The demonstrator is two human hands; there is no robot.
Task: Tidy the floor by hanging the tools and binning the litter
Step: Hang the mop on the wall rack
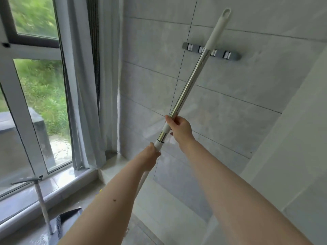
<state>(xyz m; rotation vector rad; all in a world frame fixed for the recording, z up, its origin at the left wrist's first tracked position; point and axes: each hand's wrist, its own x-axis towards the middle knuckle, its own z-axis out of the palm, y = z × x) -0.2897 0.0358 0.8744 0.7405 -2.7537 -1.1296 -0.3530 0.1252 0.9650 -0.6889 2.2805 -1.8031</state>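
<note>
I hold a long metal-and-white tool handle (192, 80) slanted up across the grey wall rack (221, 51), its shaft crossing a middle clip. My right hand (179, 126) wraps its fingers round the shaft; my left hand (150, 154) clenches the white collar below. Best, I judge, to straighten the pole, then press it squarely into the clip. Near left, a squeegee (41, 195) and dustpan (68, 218) wait by the window (40, 96).

Window (40, 103), curtain (85, 85), tiled wall (230, 112)
</note>
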